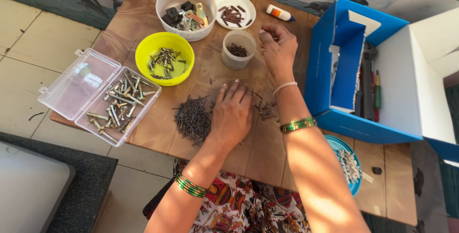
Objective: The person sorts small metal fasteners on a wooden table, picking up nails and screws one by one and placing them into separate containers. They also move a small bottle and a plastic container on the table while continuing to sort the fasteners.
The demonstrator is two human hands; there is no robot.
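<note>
A heap of small dark nails lies on the brown low table. My left hand rests flat, fingers spread, on the table just right of that heap, over a few scattered nails. My right hand is raised beside a small clear cup holding dark nails; its fingers are pinched together, apparently on a small nail, but I cannot see it clearly. More loose nails lie between my forearms.
A yellow bowl of screws, a clear hinged box of bolts, a white bowl of metal parts, a white lid with brown pieces and a glue tube stand around. A blue box with tools fills the right.
</note>
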